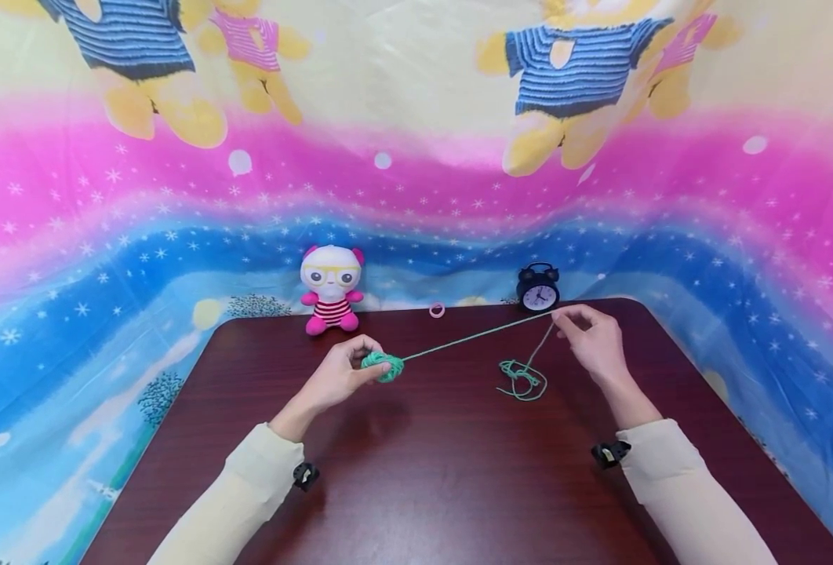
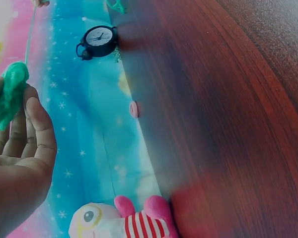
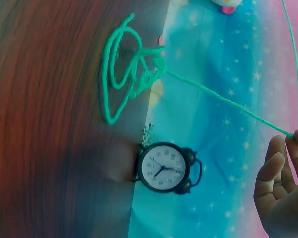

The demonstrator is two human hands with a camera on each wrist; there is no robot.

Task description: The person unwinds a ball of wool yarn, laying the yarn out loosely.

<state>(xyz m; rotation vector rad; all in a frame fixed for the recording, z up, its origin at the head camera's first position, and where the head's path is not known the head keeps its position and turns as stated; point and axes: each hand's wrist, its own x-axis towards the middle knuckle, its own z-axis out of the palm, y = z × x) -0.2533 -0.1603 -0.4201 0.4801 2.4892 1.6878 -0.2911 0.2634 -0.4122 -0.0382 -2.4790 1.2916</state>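
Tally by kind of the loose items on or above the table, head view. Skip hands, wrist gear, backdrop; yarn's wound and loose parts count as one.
Green yarn: 1
Plush toy: 1
Pink ring: 1
Black alarm clock: 1
Total: 4

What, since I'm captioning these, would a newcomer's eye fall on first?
Probably the taut green yarn strand, stretched above the glossy dark-red table from the small green yarn ball in the person's left grip to their right grip. Behind it, near the table's back edge, a white-and-pink plush toy with yellow glasses sits left of a round black twin-bell alarm clock. Pink and blue bear-print fabric hangs behind everything.
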